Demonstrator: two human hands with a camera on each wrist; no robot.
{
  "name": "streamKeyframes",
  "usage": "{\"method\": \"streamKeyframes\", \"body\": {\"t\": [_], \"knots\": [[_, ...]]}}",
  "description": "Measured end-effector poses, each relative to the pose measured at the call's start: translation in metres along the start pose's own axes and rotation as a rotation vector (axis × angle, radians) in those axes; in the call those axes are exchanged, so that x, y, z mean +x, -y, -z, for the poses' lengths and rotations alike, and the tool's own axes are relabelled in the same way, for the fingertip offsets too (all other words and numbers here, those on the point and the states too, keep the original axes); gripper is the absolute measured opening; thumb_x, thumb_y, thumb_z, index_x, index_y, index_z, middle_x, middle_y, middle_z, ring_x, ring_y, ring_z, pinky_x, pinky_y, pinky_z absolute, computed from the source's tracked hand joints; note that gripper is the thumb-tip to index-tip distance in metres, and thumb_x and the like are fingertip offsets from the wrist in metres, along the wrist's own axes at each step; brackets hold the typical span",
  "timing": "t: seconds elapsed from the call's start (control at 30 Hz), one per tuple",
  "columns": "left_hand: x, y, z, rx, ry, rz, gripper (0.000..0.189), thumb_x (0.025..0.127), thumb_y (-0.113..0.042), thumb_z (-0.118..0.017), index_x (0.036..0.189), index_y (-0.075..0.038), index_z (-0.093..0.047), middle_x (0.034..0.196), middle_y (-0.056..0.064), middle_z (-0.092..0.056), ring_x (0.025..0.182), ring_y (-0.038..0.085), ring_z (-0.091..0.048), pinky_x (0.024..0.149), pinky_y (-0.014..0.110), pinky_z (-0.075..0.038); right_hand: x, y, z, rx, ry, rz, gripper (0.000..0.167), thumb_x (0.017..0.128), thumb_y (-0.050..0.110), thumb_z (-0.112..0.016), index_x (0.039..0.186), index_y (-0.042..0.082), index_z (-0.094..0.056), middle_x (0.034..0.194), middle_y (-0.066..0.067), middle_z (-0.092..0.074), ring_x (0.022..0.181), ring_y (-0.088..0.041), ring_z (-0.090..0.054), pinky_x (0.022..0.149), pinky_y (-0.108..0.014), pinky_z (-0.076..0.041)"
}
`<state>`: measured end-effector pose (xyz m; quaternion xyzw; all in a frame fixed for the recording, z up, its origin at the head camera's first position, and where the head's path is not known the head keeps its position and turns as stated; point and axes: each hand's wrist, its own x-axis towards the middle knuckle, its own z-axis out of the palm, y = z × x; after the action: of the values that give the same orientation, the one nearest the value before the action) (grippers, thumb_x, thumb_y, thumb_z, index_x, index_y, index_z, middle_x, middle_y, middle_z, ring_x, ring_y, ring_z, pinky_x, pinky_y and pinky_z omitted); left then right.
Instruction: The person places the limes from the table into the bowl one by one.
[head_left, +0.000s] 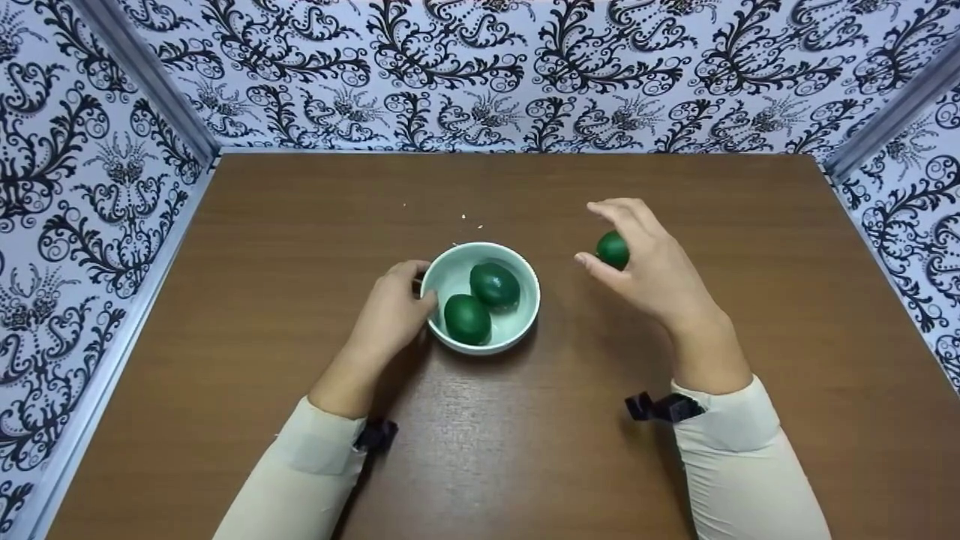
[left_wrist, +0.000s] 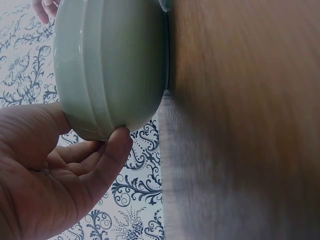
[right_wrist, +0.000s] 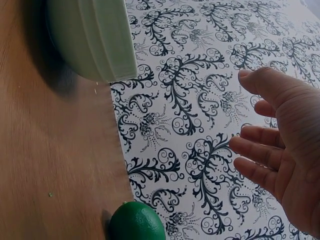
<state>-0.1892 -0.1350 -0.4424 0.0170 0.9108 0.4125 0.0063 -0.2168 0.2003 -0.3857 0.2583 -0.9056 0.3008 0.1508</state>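
Note:
A pale green bowl (head_left: 517, 330) stands upright on the table with two dark green limes in it, a nearer lime (head_left: 467, 319) and a farther lime (head_left: 495, 285). My left hand (head_left: 394, 307) grips the bowl's left side, thumb at the rim and fingers against the outer wall, as the left wrist view also shows. To the right, a third lime (head_left: 613, 249) lies on the table. Over it hovers my right hand (head_left: 652, 270), fingers spread and partly hiding it. In the right wrist view that hand holds nothing and stays apart from the lime (right_wrist: 137, 222).
The brown wooden table (head_left: 480, 450) is bounded at the back and sides by panels (head_left: 480, 75) with a black scroll pattern. Small white crumbs (head_left: 463, 217) lie behind the bowl. A dark strap mount (head_left: 664, 407) sits at the right wrist.

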Motion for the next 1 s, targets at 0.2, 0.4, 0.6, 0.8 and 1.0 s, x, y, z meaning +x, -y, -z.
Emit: {"method": "streamKeyframes", "body": {"t": [0.2, 0.4, 0.6, 0.8, 1.0], "knots": [[0.000, 0.000, 0.000, 0.001, 0.002, 0.001, 0.042, 0.091, -0.007, -0.065, 0.132, 0.001, -0.065, 0.128, 0.019, -0.067, 0.118, 0.033, -0.065, 0.106, 0.045, -0.050, 0.000, -0.004, 0.000, 0.007, 0.000, -0.021, 0.062, 0.090, 0.023, -0.081, 0.145, 0.007, -0.057, 0.144, -0.015, -0.055, 0.131, -0.031, -0.057, 0.108, -0.045, -0.049], [-0.001, -0.001, 0.001, 0.021, 0.001, -0.002, 0.041, 0.091, -0.008, -0.064, 0.132, 0.001, -0.065, 0.129, 0.019, -0.067, 0.119, 0.034, -0.064, 0.108, 0.046, -0.050, -0.001, -0.008, -0.001, 0.017, -0.007, -0.030, 0.062, 0.091, 0.023, -0.081, 0.145, 0.008, -0.056, 0.144, -0.014, -0.055, 0.127, -0.029, -0.059, 0.104, -0.044, -0.050], [-0.001, -0.001, 0.001, 0.027, -0.003, -0.007, 0.042, 0.091, -0.008, -0.064, 0.131, 0.001, -0.065, 0.129, 0.020, -0.067, 0.119, 0.034, -0.064, 0.108, 0.046, -0.050, -0.001, -0.013, -0.002, 0.021, 0.002, -0.045, 0.062, 0.091, 0.023, -0.080, 0.146, 0.009, -0.056, 0.144, -0.013, -0.055, 0.125, -0.028, -0.059, 0.102, -0.045, -0.049], [-0.001, -0.001, 0.001, 0.028, -0.002, -0.004, 0.041, 0.091, -0.009, -0.064, 0.132, 0.001, -0.065, 0.130, 0.019, -0.067, 0.120, 0.034, -0.063, 0.108, 0.047, -0.049, 0.000, -0.018, -0.003, 0.026, 0.010, -0.070, 0.062, 0.091, 0.023, -0.080, 0.147, 0.009, -0.055, 0.144, -0.013, -0.054, 0.126, -0.027, -0.059, 0.101, -0.044, -0.049], [0.000, 0.000, 0.000, 0.021, -0.001, -0.002, 0.041, 0.091, -0.008, -0.065, 0.131, 0.000, -0.065, 0.129, 0.019, -0.067, 0.120, 0.033, -0.064, 0.107, 0.047, -0.050, -0.001, -0.023, -0.004, 0.027, 0.017, -0.087, 0.063, 0.091, 0.023, -0.081, 0.147, 0.009, -0.055, 0.145, -0.013, -0.054, 0.127, -0.028, -0.058, 0.102, -0.043, -0.049]]}}
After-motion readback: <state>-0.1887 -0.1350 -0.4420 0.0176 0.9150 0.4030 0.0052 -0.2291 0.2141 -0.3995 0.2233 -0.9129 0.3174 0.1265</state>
